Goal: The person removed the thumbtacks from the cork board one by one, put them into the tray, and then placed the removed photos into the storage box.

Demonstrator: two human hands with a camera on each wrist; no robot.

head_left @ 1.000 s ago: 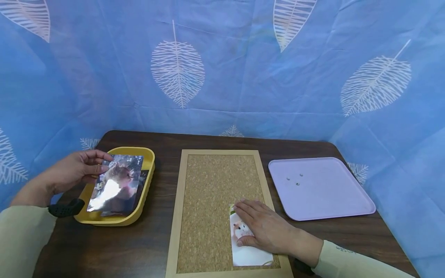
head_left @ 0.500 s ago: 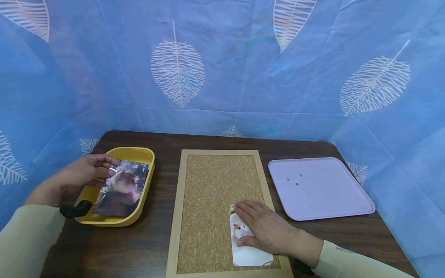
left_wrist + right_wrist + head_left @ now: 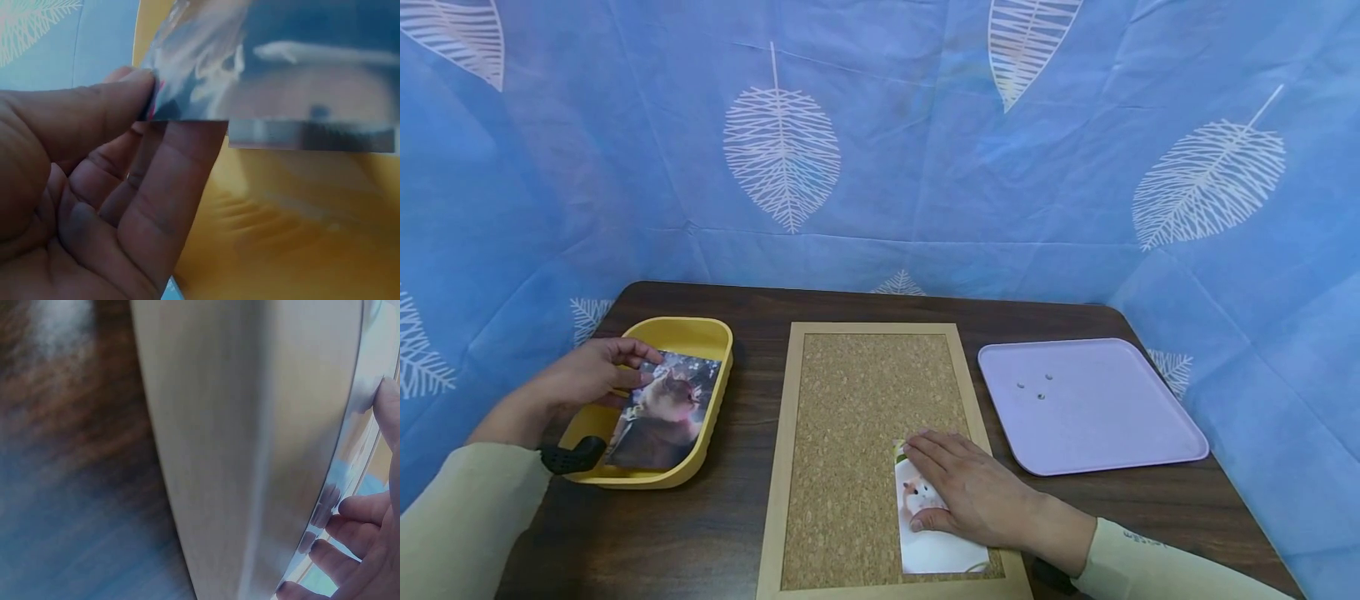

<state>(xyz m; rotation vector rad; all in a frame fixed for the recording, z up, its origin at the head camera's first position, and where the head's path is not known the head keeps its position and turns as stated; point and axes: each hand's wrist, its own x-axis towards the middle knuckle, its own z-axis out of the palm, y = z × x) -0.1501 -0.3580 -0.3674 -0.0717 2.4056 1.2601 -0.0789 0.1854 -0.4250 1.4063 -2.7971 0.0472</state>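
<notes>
At the left, my left hand pinches the upper left corner of a glossy photo of a cat between thumb and fingers. This photo lies low in a yellow tub, tilted along its length. In the left wrist view, another photo shows beneath the held one. On the lower right of a wood-framed corkboard, my right hand rests with fingers extended over a photo of a small white-and-orange animal. The hand covers that photo's right side.
A lilac tray stands right of the corkboard, with several tiny metallic pieces on it. All stand on a dark wood table. A blue curtain with white leaves hangs behind the table.
My left hand has moved right and slightly down with the cat photo, which has come lower into the tub. My right hand stays on its photo.
</notes>
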